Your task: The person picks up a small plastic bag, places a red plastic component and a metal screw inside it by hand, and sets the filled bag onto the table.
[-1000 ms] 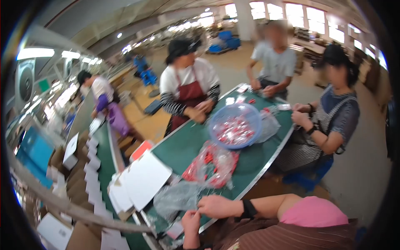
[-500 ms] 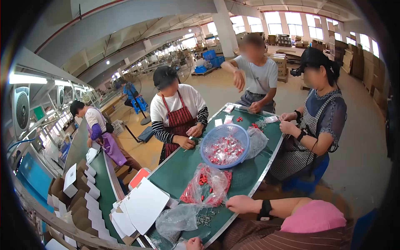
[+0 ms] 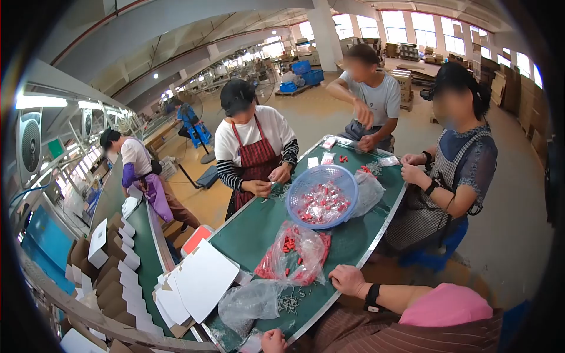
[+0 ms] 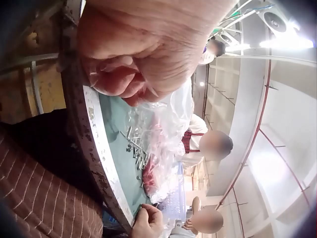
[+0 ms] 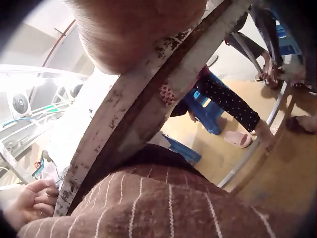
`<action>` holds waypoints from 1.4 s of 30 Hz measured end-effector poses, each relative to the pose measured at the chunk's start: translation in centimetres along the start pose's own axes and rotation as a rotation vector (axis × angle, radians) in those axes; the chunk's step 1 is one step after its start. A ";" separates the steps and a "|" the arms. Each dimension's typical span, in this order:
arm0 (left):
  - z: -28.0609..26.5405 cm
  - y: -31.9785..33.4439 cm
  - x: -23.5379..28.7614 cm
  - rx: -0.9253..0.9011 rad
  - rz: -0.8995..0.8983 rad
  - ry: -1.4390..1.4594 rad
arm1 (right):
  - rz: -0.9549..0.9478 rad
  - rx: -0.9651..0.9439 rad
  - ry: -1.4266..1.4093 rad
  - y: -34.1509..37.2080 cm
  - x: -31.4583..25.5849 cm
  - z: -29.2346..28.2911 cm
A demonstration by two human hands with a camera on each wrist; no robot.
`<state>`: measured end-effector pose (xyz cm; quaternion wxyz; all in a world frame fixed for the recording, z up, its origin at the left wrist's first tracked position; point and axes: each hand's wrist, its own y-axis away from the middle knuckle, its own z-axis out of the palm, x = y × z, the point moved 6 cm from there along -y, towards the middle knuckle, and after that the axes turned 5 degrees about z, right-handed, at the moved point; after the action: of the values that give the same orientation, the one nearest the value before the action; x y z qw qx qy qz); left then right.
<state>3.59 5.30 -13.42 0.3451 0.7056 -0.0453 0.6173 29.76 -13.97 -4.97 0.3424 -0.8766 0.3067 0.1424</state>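
Note:
My left hand [image 3: 273, 341] is at the near table edge, its fingers curled round a small clear plastic bag [image 5: 48, 171]. In the left wrist view, thin film shows between those curled fingers [image 4: 116, 82]. My right hand [image 3: 347, 279] is at the table rim with bent fingers, beside a clear bag of red plastic plugs [image 3: 294, 253]; I cannot tell whether it holds anything. Between the hands lie loose metal screws [image 3: 289, 301], by a larger clear plastic bag [image 3: 250, 306].
A blue basket [image 3: 291, 203] of red-filled packets stands on the green table [image 3: 241, 226]. White cardboard sheets [image 3: 203, 282] lie at its left end. Three people are around the far side, their hands over the table. White boxes [image 3: 126, 270] line another bench at left.
My hands were together over the clear bag; the right moved away towards the bag of red plugs and the left drew back to the near edge. The head view shifted.

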 end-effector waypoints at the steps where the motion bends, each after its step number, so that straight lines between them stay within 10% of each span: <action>1: 0.0 0.2 0.2 0.008 -0.007 0.003 | -0.014 0.011 -0.002 0.0 0.0 0.0; 42: -0.8 -1.2 -0.7 0.078 0.029 -0.079 | -0.055 0.032 -0.020 0.2 0.2 0.1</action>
<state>3.32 6.38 -14.56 0.3064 0.7416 -0.0450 0.5950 29.77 -14.12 -5.18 0.3631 -0.8777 0.2813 0.1366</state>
